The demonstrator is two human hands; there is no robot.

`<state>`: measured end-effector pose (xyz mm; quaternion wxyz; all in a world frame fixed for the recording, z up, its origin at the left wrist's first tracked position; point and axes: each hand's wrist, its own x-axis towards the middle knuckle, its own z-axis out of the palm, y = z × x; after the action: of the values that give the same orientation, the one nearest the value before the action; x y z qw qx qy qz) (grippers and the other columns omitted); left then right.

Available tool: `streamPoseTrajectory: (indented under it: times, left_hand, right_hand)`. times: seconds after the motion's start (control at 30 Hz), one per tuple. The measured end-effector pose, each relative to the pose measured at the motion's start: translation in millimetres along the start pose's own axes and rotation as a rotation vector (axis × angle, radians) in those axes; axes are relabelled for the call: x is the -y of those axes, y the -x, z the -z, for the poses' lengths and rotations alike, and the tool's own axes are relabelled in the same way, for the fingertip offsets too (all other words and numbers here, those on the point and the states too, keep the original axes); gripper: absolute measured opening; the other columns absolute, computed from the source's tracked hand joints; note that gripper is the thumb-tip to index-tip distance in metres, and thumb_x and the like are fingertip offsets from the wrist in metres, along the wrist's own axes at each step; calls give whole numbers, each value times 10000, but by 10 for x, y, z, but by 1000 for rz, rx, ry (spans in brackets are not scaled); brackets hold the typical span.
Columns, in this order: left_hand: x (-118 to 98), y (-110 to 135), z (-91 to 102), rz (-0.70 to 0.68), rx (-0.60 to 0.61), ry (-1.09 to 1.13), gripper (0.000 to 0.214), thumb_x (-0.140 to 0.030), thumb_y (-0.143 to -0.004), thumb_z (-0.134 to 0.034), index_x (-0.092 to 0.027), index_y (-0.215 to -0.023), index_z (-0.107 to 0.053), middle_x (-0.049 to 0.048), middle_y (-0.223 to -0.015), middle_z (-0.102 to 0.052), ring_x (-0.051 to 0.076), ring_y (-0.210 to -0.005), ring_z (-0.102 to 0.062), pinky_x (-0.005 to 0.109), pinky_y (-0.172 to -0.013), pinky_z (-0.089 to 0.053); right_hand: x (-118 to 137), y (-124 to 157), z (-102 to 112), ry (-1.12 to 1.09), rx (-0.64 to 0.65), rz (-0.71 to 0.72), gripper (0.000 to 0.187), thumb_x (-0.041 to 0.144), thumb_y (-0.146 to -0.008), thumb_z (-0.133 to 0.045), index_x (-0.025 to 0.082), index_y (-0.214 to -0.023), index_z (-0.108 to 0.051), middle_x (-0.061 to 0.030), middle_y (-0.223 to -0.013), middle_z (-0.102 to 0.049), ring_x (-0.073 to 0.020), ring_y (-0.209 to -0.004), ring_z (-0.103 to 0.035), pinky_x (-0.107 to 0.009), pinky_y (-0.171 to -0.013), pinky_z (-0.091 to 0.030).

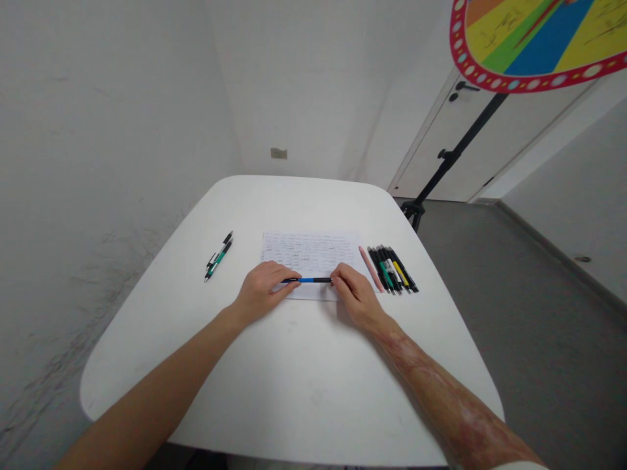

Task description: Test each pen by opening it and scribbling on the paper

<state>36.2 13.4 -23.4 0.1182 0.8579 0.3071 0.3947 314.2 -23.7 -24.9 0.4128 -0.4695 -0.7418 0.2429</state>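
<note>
A blue and black pen (307, 280) lies level between both hands, just above the near edge of a written-on sheet of paper (313, 254). My left hand (262, 290) pinches the pen's left end with curled fingers. My right hand (355, 294) grips its right end, fingers closed. Both hands rest on the white table (294, 385).
Two pens (219, 256), one green, lie at the left of the paper. A row of several pens (392, 269) lies at its right, a pink one nearest the sheet. A black stand (453, 156) with a coloured wheel (539, 39) stands beyond the table's right corner.
</note>
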Motion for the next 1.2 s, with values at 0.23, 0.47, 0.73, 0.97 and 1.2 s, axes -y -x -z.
streamPoseTrajectory:
  times: [0.23, 0.47, 0.73, 0.97, 1.2]
  left_hand:
    - [-8, 6, -1, -49, -39, 15, 155, -368, -1095, -713, -253, -1138, -807, 41, -1036, -860, 212, -933, -784, 385, -882, -596]
    - [-18, -8, -13, -127, -83, 22, 119, -327, -1076, -751, -240, -1149, -788, 24, -1012, -854, 191, -901, -787, 362, -846, -605]
    - [-66, -17, -17, -181, -141, -33, 108, -287, -1076, -750, -250, -1168, -795, 26, -1012, -864, 189, -872, -797, 368, -805, -615]
    - [-38, -3, -28, -117, -155, -8, 135, -347, -1048, -792, -235, -1123, -801, 34, -996, -862, 188, -851, -800, 343, -786, -632]
    - [-24, 24, -36, -76, -177, -36, 192, -413, -1032, -812, -222, -1021, -799, 14, -867, -827, 163, -741, -750, 309, -694, -583]
  right_hand:
    - [1, -3, -18, -32, 10, 17, 384, 405, -1146, -423, 262, -790, -432, -8, -768, -543, -207, -726, -509, -369, -692, -385]
    - [-27, -1, -14, -108, -18, 74, 355, 416, -1162, -439, 257, -846, -471, -3, -806, -511, -206, -754, -492, -371, -703, -361]
    - [-36, -6, -19, -142, 26, 74, 369, 409, -1175, -413, 265, -835, -420, 2, -797, -497, -210, -739, -468, -374, -688, -351]
    - [-66, -35, -42, -7, -69, 69, 380, 328, -1170, -416, 262, -795, -418, -8, -773, -518, -218, -754, -499, -386, -717, -379]
    - [62, -49, -32, 245, -48, 309, 194, 226, -1103, -550, 228, -1255, -670, -109, -1190, -763, -303, -1121, -663, -507, -1042, -481]
